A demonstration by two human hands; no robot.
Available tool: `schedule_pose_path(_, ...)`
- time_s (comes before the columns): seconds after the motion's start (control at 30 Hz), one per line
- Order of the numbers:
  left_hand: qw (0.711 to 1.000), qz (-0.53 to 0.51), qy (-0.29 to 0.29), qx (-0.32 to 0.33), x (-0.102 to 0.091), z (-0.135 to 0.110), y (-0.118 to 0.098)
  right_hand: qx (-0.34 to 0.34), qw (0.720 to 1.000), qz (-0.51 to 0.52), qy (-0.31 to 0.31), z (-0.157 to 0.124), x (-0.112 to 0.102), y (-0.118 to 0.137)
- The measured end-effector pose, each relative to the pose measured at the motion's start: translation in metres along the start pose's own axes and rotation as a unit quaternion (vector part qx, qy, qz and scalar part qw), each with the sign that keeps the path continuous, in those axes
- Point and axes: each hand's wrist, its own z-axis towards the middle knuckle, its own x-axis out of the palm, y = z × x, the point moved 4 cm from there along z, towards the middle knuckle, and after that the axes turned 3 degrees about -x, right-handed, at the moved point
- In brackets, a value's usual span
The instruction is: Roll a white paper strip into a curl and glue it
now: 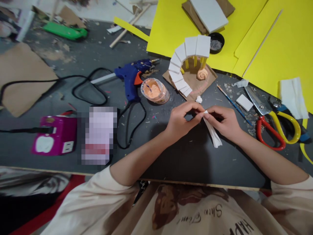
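Pinching the top of a white paper strip (212, 131), left hand (182, 121) and right hand (225, 123) meet fingertip to fingertip, closed on it, near centre of the dark table (190, 160). Strip's long axis runs far-left to near-right, free end pointing near. Best kept taut, rolled in small turns.

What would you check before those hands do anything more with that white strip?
1. Both hands pinch the strip: left hand and right hand on the white paper strip: ok.
2. Strip free of the dark table: cannot tell.
3. Orange paste jar clear of the hands: ok.
4. Glue gun nozzle pointing away: ok.
5. Scissors closed: ok.
6. Stair model standing upright: ok.
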Motion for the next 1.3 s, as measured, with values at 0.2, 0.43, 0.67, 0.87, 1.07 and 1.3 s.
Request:
schedule_pose_path(0.2,0.999,0.03,-0.032,0.01,-0.004,-0.001,-0.002,0.019,0.994,0.096,0.038,-0.001,0.004,-0.003)
schedule_pose_path(0.43,0.997,0.063,-0.038,0.01,-0.004,-0.001,-0.001,0.061,0.988,0.135,0.045,-0.001,0.008,-0.011)
schedule_pose_path(0.67,0.996,0.076,-0.008,0.043,-0.002,-0.002,-0.004,-0.021,0.998,-0.052,0.032,0.0,-0.002,0.001)
schedule_pose_path(0.87,1.0,0.014,0.005,-0.013,0.0,-0.002,0.005,-0.053,0.994,-0.082,0.047,0.0,-0.004,0.006)
schedule_pose_path(1.07,0.998,0.046,-0.006,0.032,-0.001,-0.005,0.002,-0.043,0.995,-0.085,0.042,0.0,-0.005,0.009)
schedule_pose_path(1.3,0.996,0.058,-0.038,0.057,-0.003,-0.004,0.0,0.029,0.999,-0.012,0.012,-0.001,-0.006,0.002)
